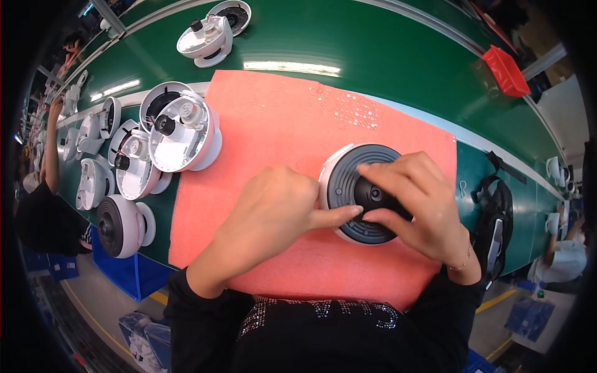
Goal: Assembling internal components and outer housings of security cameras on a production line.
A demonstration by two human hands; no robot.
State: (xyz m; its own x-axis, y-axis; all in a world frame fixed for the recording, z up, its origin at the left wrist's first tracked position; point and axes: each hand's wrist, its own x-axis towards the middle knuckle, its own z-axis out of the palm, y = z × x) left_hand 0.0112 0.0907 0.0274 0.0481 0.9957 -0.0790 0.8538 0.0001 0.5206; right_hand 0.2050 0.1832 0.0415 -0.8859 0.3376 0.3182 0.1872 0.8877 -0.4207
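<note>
A: Where is the round white housing point(341, 163) being kept, and why in that place?

B: It is being rested on the pink foam mat point(267, 118), to the right of the mat's middle, with its dark ribbed face point(348, 186) turned upward. The soft mat is probably being used so that the shell is not scratched and does not slide while it is being worked on.

A: How is it being held?

B: It is being steadied from both sides. The right hand point(416, 202) is being laid over the right half of the face, with the fingers curved down around the small black part at the centre point(375, 194); this part is being pinched, as far as can be judged. The left hand point(273, 208) is being kept mostly closed, only the forefinger is being stretched out, and its tip is being pressed on the dark face just beside the centre part. Nothing is being enclosed in that hand.

A: So the housing is lying between the hands?

B: Yes, under the right hand and at the fingertip of the left one.

A: What is being stored around it?

B: Similar white units, some opened point(180, 133), are being gathered at the mat's left edge on the green belt point(398, 56). A red bin point(505, 69) is standing far away at the upper right.
</note>
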